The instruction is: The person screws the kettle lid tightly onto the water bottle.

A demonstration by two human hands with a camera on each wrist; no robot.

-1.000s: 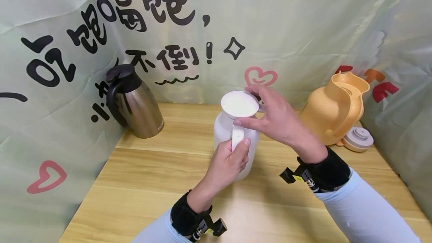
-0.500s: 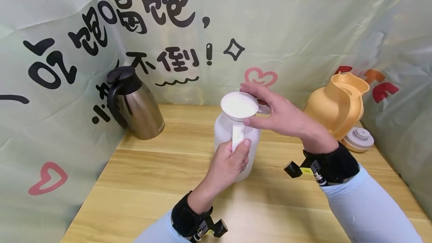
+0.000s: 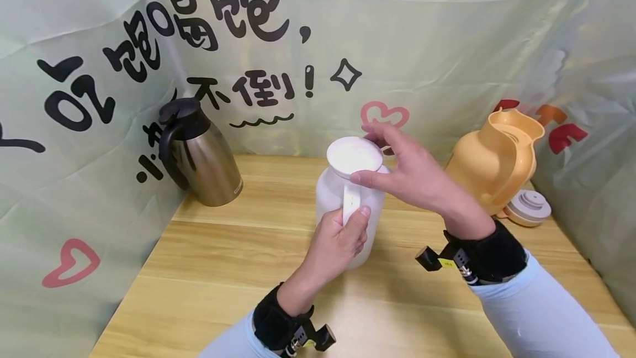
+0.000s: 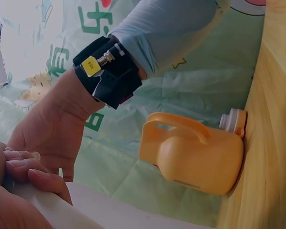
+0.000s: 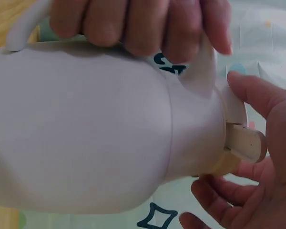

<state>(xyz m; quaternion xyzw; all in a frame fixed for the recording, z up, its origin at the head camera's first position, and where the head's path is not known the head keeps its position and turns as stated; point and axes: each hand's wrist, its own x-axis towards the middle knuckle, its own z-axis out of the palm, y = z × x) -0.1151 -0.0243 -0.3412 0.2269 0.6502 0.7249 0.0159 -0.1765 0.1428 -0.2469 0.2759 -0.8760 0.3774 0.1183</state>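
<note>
White jug (image 3: 327,196), standing centrally on the wooden table (image 3: 223,258), lid (image 3: 354,153) on top. Handle (image 3: 350,196): our left hand (image 3: 335,239) grips it, curled round. Lid: our right hand (image 3: 414,173), partly spread, spans its rim; whether it grips, we cannot tell. Far left: steel jug (image 3: 212,167). Far right: orange jug (image 3: 474,164), grey stopper (image 3: 529,204) just beside.

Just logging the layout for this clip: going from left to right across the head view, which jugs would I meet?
Brown metallic jug, white jug, orange jug.
</note>
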